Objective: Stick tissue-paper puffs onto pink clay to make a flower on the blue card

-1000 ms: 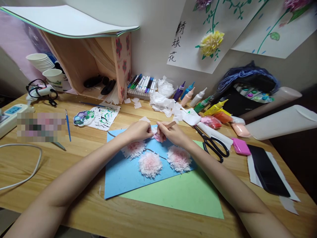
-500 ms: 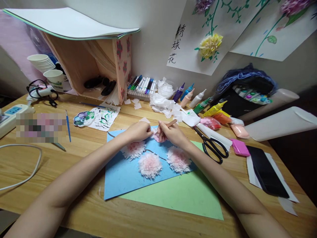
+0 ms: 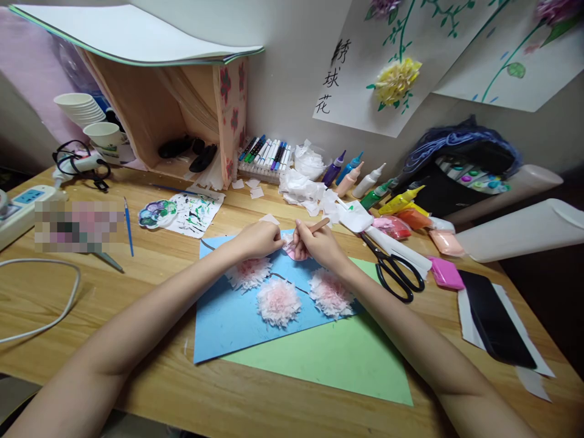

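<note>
Flowers of crumpled pink-white paper, three in number, lie on the blue sheet (image 3: pixel 228 331). I take the middle flower (image 3: pixel 279 303) as the centre of the clock. Toward ten o'clock is the left flower (image 3: pixel 249 274), partly hidden by the arm, and near three o'clock is the right flower (image 3: pixel 331 293). At twelve o'clock, by the far edge of the sheet, there is a smaller pink piece (image 3: pixel 289 248), partly covered by fingers. The right hand (image 3: pixel 316 242) has its fingers closed around a brown stick (image 3: pixel 319 225), which is held tilted above this piece. The left hand (image 3: pixel 261 238) has its fingers bent close together just beside the piece; I cannot tell if they pinch it. The green sheet (image 3: pixel 337 365) shows from under the blue one at five o'clock. On the worktop (image 3: pixel 150 401), black-handled scissors (image 3: pixel 396 274) lie at about two o'clock, and the white tissue pile (image 3: pixel 298 185) is at twelve, farther away.
</note>
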Demonstrator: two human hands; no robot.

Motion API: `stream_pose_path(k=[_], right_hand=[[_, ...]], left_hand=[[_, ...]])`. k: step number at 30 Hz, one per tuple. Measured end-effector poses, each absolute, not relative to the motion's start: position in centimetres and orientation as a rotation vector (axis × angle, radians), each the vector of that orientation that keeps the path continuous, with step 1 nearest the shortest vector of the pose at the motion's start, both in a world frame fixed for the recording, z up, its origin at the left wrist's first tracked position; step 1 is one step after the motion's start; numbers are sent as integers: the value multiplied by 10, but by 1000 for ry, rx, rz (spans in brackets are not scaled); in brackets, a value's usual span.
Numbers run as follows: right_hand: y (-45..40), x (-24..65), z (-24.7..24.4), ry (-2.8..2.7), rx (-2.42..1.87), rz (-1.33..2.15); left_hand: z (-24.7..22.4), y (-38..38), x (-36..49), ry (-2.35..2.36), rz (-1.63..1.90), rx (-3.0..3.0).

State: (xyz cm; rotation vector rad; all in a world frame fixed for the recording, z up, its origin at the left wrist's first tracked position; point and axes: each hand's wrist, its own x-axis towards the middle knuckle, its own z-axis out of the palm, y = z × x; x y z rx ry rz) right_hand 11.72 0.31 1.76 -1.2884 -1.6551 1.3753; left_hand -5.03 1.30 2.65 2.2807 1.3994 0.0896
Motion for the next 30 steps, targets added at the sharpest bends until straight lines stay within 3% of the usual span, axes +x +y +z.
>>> stream_pose_path(k=[13,20,30], right_hand=[[16,122,20,-1425,-1330,1542],[34,150,36,-1382,-1182,1457],[38,173,28,-1738,-1126,1542]], left_hand=[[41,16,-53,1385,8,2176],[28,31,-70,1876,391,2228],[15,47,-83,1706,407,2057]])
